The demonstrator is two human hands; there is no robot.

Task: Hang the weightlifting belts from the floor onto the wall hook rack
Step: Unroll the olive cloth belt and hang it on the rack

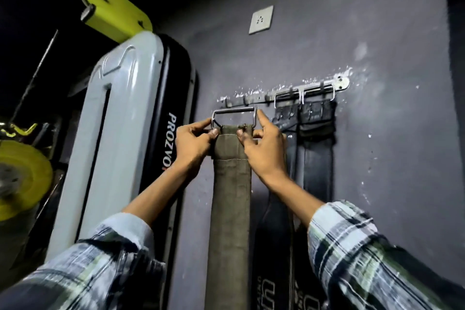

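A left hand (193,142) and right hand (261,141), fingers curled, pinch the top of an olive canvas weightlifting belt (231,196) just below the silver wall hook rack (284,93); its metal buckle (234,114) sits under the hooks. Two dark belts (312,158) hang rightward, their lower ends cut off.

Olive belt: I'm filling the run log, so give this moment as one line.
olive belt: buckle below hook rack, unhooked | left hand, right hand: gripping buckle end | two dark belts: hung
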